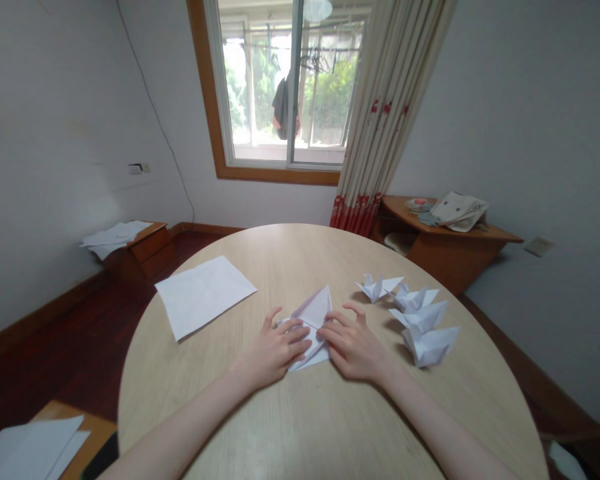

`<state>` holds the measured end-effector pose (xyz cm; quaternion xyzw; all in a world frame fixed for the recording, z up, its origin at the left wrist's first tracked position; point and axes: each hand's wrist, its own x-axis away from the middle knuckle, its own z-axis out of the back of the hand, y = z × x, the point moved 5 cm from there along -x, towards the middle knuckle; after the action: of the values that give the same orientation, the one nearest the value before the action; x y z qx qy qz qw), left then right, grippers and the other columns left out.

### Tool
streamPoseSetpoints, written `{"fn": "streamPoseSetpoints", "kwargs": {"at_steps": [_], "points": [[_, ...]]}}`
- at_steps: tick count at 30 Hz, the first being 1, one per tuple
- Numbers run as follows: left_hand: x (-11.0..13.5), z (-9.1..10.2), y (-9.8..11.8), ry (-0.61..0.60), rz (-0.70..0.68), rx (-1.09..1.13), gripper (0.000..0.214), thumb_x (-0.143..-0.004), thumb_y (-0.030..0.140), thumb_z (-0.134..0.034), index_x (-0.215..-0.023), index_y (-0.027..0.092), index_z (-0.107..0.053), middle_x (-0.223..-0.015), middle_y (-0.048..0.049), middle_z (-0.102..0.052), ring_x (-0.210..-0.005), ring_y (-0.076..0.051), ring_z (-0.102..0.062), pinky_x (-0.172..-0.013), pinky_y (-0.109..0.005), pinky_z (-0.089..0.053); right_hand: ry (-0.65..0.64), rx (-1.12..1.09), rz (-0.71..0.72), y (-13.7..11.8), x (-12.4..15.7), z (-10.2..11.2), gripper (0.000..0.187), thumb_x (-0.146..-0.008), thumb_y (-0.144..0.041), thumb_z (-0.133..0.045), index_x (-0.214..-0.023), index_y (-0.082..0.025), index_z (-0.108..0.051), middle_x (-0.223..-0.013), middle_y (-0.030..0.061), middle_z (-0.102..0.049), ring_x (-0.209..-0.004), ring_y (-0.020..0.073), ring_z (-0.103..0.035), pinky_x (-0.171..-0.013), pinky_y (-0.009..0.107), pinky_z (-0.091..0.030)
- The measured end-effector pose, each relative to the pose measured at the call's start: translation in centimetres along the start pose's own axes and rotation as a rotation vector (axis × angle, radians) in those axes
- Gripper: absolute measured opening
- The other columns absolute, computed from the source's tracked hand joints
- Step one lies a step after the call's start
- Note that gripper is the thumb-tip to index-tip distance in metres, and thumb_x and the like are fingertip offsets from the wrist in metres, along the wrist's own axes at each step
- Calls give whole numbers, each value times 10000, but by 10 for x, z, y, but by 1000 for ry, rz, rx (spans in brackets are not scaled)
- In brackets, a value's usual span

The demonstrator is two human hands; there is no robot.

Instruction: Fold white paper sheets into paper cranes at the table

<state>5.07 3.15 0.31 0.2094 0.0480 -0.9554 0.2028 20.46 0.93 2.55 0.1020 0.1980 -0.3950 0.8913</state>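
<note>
A partly folded sheet of white paper [314,308] lies near the middle of the round table, its pointed upper flap standing up. My left hand [283,348] is on its left side, fingers bent over the folds and one finger raised. From the right, my right hand [353,343] grips the opposite edge, also with one finger lifted. The fingertips of both hands almost meet over the centre crease. Both thumbs are hidden from sight. Right of my right hand, several folded paper cranes [430,343] stand in a slanting row.
A flat white sheet [205,297] rests on the left of the pale wooden table [325,427]. More papers [35,447] lie on a seat at lower left and on a low cabinet [153,250]. A corner desk [445,250] with a cloth bag stands beyond the table's right side.
</note>
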Motion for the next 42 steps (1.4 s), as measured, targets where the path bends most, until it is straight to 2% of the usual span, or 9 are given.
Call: {"fn": "streamPoseSetpoints", "kwargs": {"at_steps": [5, 8, 15, 21, 27, 33, 42], "points": [[-1, 9, -1, 13, 66, -44, 98, -934, 292, -544, -928, 253, -635, -1148, -6, -633, -1066, -220, -508, -980, -436, -220, 0, 19, -2, -3, -1, 2, 106, -779, -116, -487, -756, -183, -566, -753, 26, -645, -963, 211, -550, -1004, 439, -178], [0, 11, -2, 19, 102, -85, 96, -917, 253, -557, -855, 221, -623, -1107, -22, -623, -995, -211, -510, -892, -402, -279, 8, 29, -11, -4, -2, 3, 102, -780, -125, -488, -722, -182, -550, -719, 24, -625, -915, 206, -546, -995, 431, -200], [-1, 9, -2, 22, 140, -102, 39, -904, 216, -578, -885, 200, -609, -1065, -16, -625, -946, -202, -507, -802, -375, -302, 5, 72, -38, -8, -2, 3, 109, -794, -151, -498, -696, -178, -536, -680, 26, -603, -843, 204, -542, -989, 431, -219], [-1, 15, 1, 18, 197, -33, 167, -949, 237, -505, -847, 183, -626, -1066, -32, -625, -960, -206, -512, -820, -388, -306, 7, 56, -55, -10, -2, 0, 108, -809, -160, -505, -708, -179, -538, -686, 25, -609, -846, 201, -549, -989, 423, -226], [-2, 12, 3, 19, 257, -21, 214, -897, 380, -609, -828, 178, -610, -1036, -25, -633, -937, -211, -530, -802, -383, -312, 17, 56, -47, -12, -3, -3, 101, -822, -158, -517, -724, -177, -534, -701, 17, -609, -846, 194, -543, -981, 410, -228], [-3, 8, 6, 45, 322, -70, 248, -880, 415, -623, -838, 173, -595, -1022, -41, -628, -923, -217, -536, -791, -383, -324, -18, 75, -56, -15, -4, -6, 84, -825, -156, -526, -746, -184, -525, -743, 17, -610, -865, 196, -527, -980, 406, -226], [-3, 7, 5, 37, 368, -16, 221, -850, 394, -668, -855, 187, -588, -1029, -35, -609, -940, -225, -527, -795, -386, -327, -30, 26, -110, -15, -4, -9, 94, -836, -126, -496, -779, -199, -513, -795, 26, -621, -911, 206, -527, -999, 425, -218]]}}
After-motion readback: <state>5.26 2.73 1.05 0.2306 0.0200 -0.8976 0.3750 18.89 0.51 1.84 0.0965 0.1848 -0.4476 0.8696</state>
